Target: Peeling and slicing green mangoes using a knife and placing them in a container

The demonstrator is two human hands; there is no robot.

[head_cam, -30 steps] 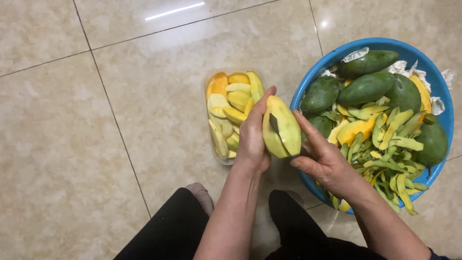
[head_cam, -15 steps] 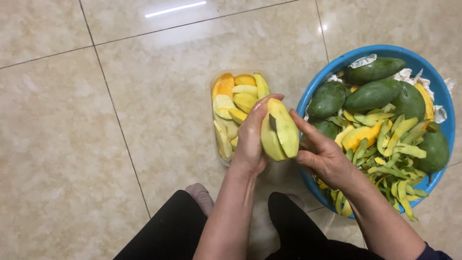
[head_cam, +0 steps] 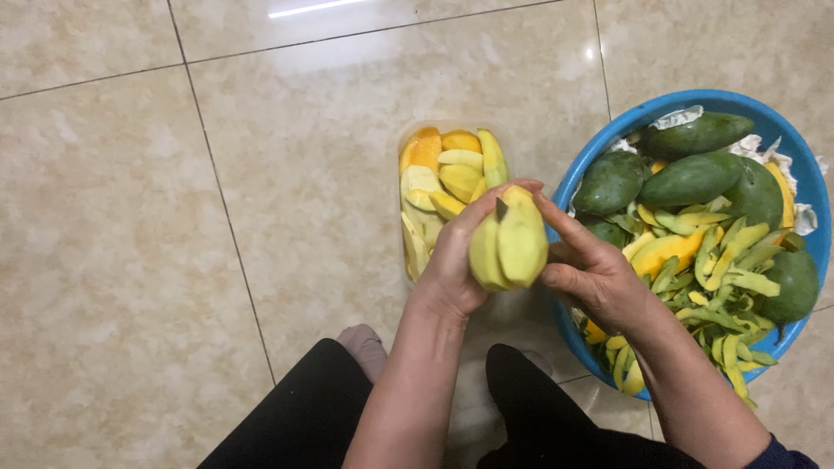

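Over beige floor tiles (head_cam: 261, 217), both hands, left (head_cam: 452, 269) and right (head_cam: 595, 278), grip a peeled yellow-green mango (head_cam: 511, 239) being sliced; the clear tray (head_cam: 404, 139) holds slices, while the blue basin (head_cam: 782, 113) keeps several unpeeled green mangoes (head_cam: 695, 178).

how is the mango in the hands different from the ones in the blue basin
The mango in the hands is peeled, showing pale yellow flesh with a cut down it; the mangoes in the blue basin still have dark green skin and look whole. The held one is gripped upright between the left hand and right hand; the basin ones lie on their sides among peel strips. Both are similar elongated shapes.
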